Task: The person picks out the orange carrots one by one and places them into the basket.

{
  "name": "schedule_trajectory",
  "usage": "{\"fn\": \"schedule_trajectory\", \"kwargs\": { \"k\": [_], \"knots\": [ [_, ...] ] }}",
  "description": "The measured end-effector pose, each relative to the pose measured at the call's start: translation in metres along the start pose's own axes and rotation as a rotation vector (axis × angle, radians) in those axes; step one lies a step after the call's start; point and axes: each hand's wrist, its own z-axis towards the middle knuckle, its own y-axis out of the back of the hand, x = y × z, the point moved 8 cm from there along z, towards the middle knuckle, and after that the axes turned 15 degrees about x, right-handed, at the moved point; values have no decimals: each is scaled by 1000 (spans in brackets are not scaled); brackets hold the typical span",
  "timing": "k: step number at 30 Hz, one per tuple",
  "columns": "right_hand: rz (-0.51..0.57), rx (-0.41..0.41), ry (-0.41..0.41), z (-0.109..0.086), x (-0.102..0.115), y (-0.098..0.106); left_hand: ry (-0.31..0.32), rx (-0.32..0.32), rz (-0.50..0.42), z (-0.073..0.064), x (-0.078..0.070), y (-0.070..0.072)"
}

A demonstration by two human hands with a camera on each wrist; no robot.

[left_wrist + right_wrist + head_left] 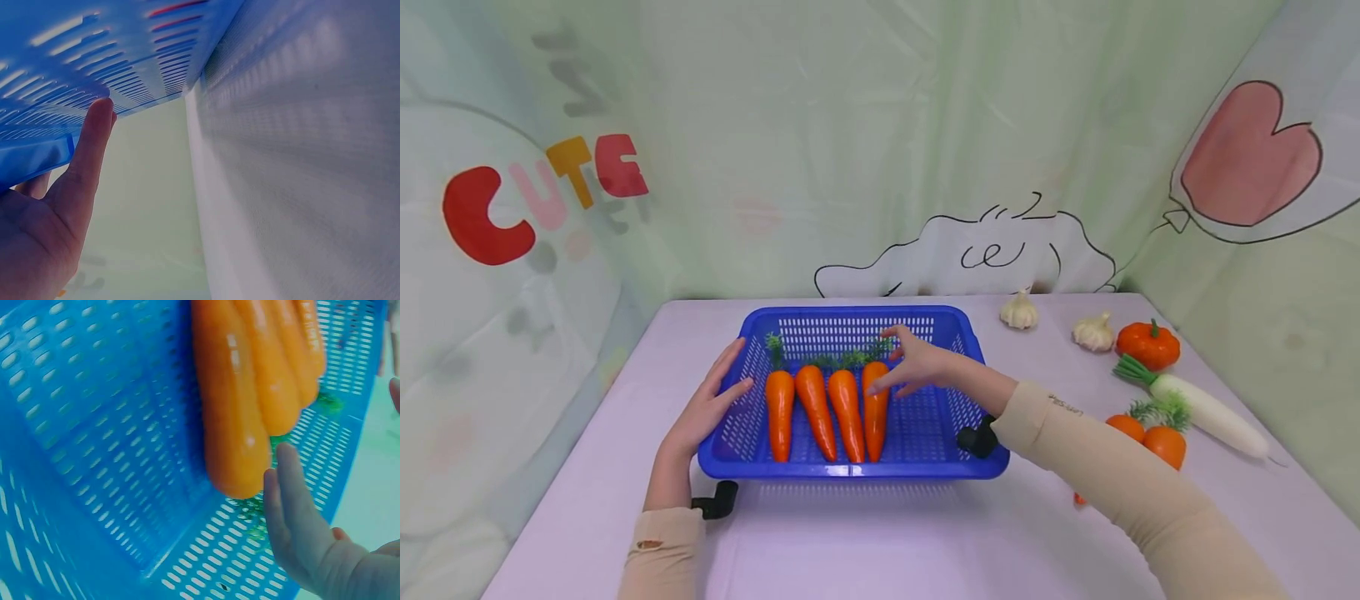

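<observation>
A blue plastic basket (925, 433) with slotted walls stands on the table. Inside it, several orange carrots (781, 417) lie side by side, their green leaf tops towards the far wall. At the basket's left side, my left hand (702, 412) holds the rim, thumb over the edge; the left wrist view shows a finger against the slotted outer wall. My right hand (921, 362) reaches in over the right side, its thumb and fingers spread about the top of the rightmost carrot (234, 425). In the right wrist view the fingertips are beside that carrot's thick end and leaves.
On the right of the table are two garlic bulbs (1019, 312), a small orange pumpkin (1148, 345), a white radish (1213, 412) and more orange vegetables (1165, 446), partly hidden by my right sleeve. A printed curtain (880, 167) hangs behind the table.
</observation>
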Motion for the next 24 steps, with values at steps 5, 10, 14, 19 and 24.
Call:
{"fn": "schedule_trajectory", "kwargs": {
  "k": [5,10,14,19,24],
  "knots": [
    [-19,-1,24,-8,10,4,-3,-5,11,-1,1,2],
    [-50,3,43,-21,19,10,-1,-5,6,-3,-2,2],
    [-69,4,59,-37,21,16,10,8,-9,-6,-17,-6],
    [-104,-5,107,-58,26,23,18,7,-3,-12,-36,-11],
    [-132,-14,149,-78,24,33,17,5,0,-14,-38,-8]
  ]
}}
